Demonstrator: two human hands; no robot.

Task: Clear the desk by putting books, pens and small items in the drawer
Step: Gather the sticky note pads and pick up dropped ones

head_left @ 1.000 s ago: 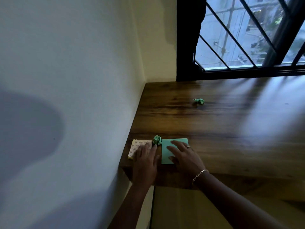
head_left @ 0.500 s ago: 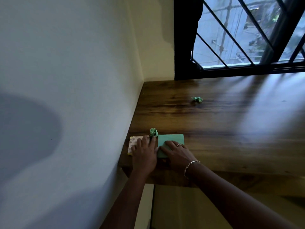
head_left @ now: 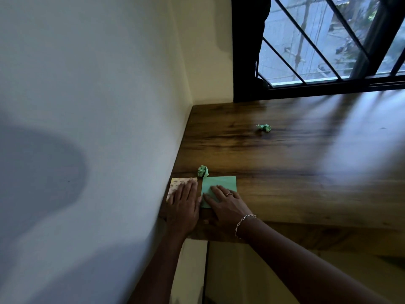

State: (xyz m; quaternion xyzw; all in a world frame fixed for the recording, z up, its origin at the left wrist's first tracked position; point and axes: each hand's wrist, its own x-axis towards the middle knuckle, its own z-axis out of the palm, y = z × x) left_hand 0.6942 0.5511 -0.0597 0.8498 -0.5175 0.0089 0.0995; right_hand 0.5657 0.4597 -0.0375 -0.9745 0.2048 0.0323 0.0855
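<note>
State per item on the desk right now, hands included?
left hand: flat, fingers straight, resting on patterned pad.
right hand: flat, fingers on green pad.
patterned pad: lying flat, partly covered.
green pad: lying flat, partly covered.
near paper ball: crumpled, loose, behind the pads.
far paper ball: crumpled, loose, nearer the window.

A wooden desk point(head_left: 295, 172), dark-grained and glossy, gleams. On it lie a smooth, matt green paper sheet point(head_left: 221, 183), a printed paper pad point(head_left: 178, 183) and crumpled green paper: a near wad point(head_left: 203, 171), a far wad point(head_left: 264, 127). The painted wall point(head_left: 87, 84) is matt; bracelet point(head_left: 243, 220) and ring point(head_left: 229, 194) shine metallic.
</note>
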